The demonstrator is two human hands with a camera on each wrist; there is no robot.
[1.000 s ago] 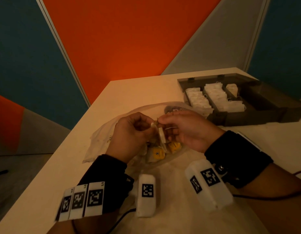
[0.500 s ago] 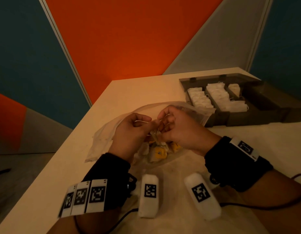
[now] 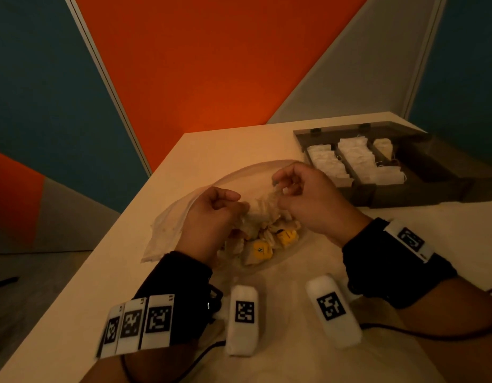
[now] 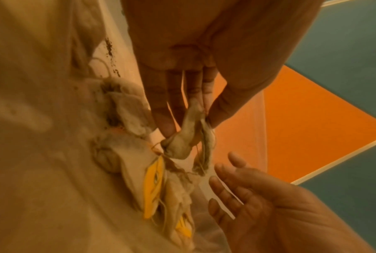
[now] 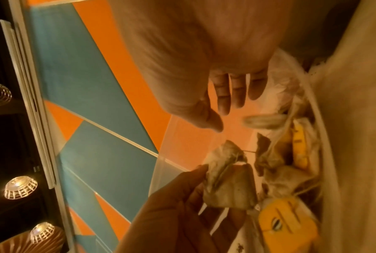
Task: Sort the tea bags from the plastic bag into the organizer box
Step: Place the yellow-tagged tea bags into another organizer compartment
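A clear plastic bag (image 3: 167,230) lies on the table in front of me and holds a pile of tea bags (image 3: 262,250), some with yellow tags (image 5: 286,220). My left hand (image 3: 233,203) hovers over the bag and pinches one crumpled tea bag (image 4: 182,142) between thumb and fingers; the same tea bag (image 5: 228,184) shows in the right wrist view. Strings trail from it to the pile. My right hand (image 3: 283,186) is just right of it, fingers loose (image 4: 224,179), with nothing seen in them. The dark organizer box (image 3: 421,186) stands open at the far right.
Rows of white tea bags (image 3: 355,158) fill the left compartments of the box; its right part looks dark and bare. The table's left edge (image 3: 106,255) runs close to the plastic bag. Orange, teal and grey wall panels stand behind the table.
Both hands worked together at one tea bag and its string. Now they have drawn apart: the right hand has moved up and right, and the left keeps the tea bag.
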